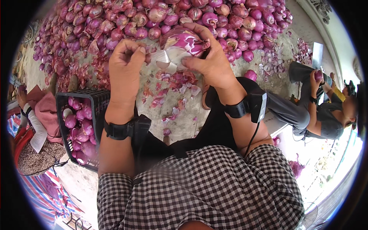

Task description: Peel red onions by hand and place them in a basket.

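A large red onion (189,43), streaked purple and white, is in my right hand (214,61). Its fingers curl over the far side of the onion and the thumb presses the near side. Beside it, my left hand (128,57) is closed in a pinch. A pale, glossy strip of onion peel (163,61) runs from these fingertips to the onion's left side, with a flap folded downward. Both hands are raised above the concrete floor, in front of the onion pile (153,17).
Loose skins (165,96) litter the floor. A black plastic crate (76,94) of peeled onions stands by my left forearm. At right, a co-worker (326,115) holds an onion and a wide blade (317,55). Another person's sleeve (36,128) shows at left. One onion (250,74) lies near my knee.
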A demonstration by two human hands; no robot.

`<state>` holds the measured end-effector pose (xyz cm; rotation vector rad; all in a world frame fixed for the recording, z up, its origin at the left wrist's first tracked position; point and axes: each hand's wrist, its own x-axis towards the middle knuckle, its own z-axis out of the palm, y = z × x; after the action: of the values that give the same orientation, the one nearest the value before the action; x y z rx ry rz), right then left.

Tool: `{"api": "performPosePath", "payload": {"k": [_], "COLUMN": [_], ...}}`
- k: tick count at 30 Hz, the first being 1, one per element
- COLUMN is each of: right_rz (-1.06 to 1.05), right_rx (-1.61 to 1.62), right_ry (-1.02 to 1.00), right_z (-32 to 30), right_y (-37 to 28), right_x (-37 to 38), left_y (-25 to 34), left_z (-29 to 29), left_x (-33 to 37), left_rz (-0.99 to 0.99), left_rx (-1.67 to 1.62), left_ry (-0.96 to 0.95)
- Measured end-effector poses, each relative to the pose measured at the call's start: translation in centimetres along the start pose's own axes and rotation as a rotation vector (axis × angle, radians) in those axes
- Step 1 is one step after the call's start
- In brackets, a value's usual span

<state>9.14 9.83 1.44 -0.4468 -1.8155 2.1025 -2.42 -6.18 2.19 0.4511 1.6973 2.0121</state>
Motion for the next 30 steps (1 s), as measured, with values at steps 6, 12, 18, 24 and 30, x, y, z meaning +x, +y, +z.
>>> {"api": "performPosePath", "payload": {"k": [6,12,18,24,30], "right_rz": [0.018,-0.103,-0.228,-0.318,-0.357], "right_rx": [0.13,-0.221,-0.357,-0.458,-0.556], "right_ry": [0.002,0.012,-0.001,-0.044,-0.077], "right_z": [-0.1,0.6,1.2,1.2,1.2], "right_y": [-0.7,-1.3,-0.5,0.0,0.2], "right_x": [-0.2,-0.5,-0.7,-0.5,-0.5], "left_y": [-0.5,0.4,0.2,-0.4,-0.2], "left_z": [-1.7,-0.4,1.1,0.5,0.1], "left_x": [0.4,-0.2,-0.3,0.1,0.1], "left_rz": [-0.01,0.02,0.021,-0.049,-0.096], "left_rx": [0.091,0.196,0.298,0.212,0.254], "left_ry": [-0.018,-0.135,-0.235,-0.236,-0.268]}}
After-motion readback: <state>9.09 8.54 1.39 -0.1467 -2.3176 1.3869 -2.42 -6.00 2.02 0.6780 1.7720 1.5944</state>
